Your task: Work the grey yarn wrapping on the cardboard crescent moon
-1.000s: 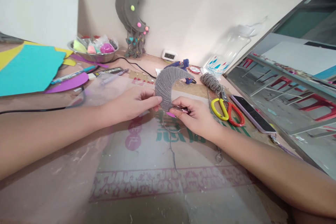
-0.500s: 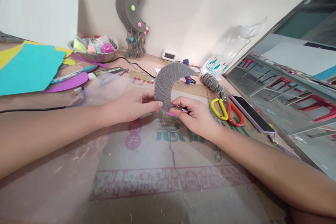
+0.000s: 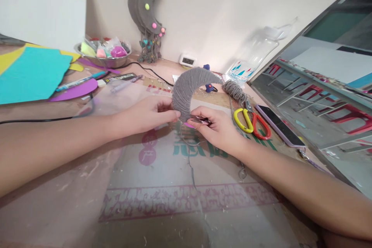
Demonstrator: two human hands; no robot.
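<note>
A crescent moon shape wrapped in grey yarn [image 3: 187, 89] stands upright above the middle of the table. My left hand [image 3: 145, 114] pinches its left edge with thumb and fingers. My right hand [image 3: 216, 128] is closed on its lower tip, where a bit of pink shows, and a thin grey yarn strand [image 3: 190, 166] hangs from there down over the plastic sheet [image 3: 162, 170]. A loose bundle of grey yarn [image 3: 234, 90] lies just behind my right hand.
Scissors with yellow and red handles [image 3: 251, 122] and a phone [image 3: 279, 124] lie to the right. A blue glue gun [image 3: 207, 85], plastic bottle [image 3: 250, 62], metal bowl of craft bits [image 3: 101, 54], teal and yellow foam sheets [image 3: 31, 71], pens and a black cable [image 3: 43, 120] fill the back and left. A finished grey moon [image 3: 147, 11] leans on the wall.
The yarn-wrapped crescent has turned and risen slightly in my hands, now covering more of the glue gun. Both hands stayed in almost the same place.
</note>
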